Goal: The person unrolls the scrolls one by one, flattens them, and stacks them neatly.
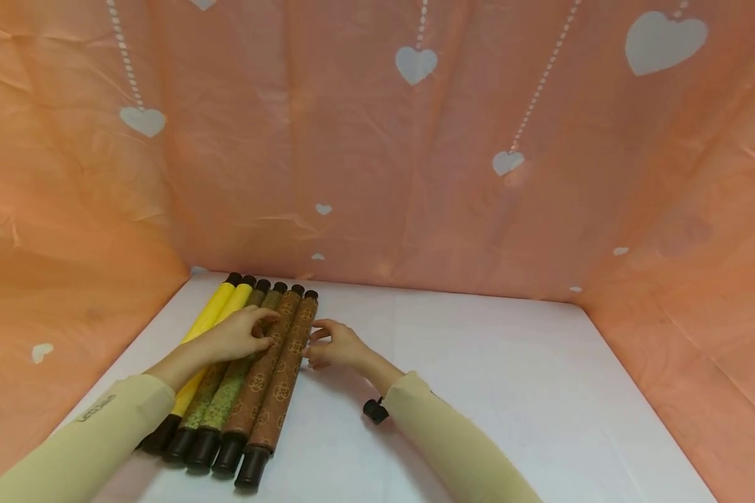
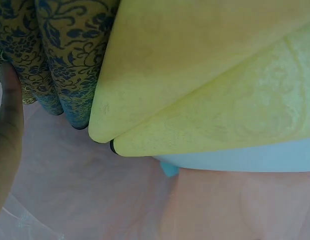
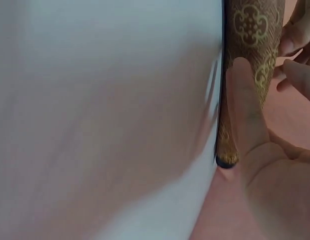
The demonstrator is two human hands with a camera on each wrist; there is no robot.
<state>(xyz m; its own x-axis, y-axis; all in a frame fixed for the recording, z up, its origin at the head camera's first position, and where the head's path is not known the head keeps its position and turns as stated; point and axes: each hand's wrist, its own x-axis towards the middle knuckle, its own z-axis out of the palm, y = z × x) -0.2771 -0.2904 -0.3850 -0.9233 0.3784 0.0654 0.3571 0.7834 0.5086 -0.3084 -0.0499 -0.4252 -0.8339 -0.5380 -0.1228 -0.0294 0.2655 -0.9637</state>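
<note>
Rolled scrolls with black end knobs lie side by side on the left of the white surface. From left to right come two yellow scrolls [image 1: 209, 318], two green patterned scrolls [image 1: 225, 405] and two brown flowered scrolls [image 1: 282, 388]. My left hand [image 1: 234, 337] reaches over the yellow and green ones, its thumb and fingers apart at the left brown scroll. At the outer side of the rightmost brown scroll is my right hand [image 1: 340, 347]. In the right wrist view its extended fingers [image 3: 245, 105] lie along that scroll. The left wrist view shows one left-hand finger beside the green scrolls [image 2: 74, 55].
White cloth [image 1: 478, 377] covers the surface to the right of the scrolls. An orange curtain [image 1: 365, 175] with white hearts encloses the back and both sides. A small black device [image 1: 375, 411] sits at the right wrist.
</note>
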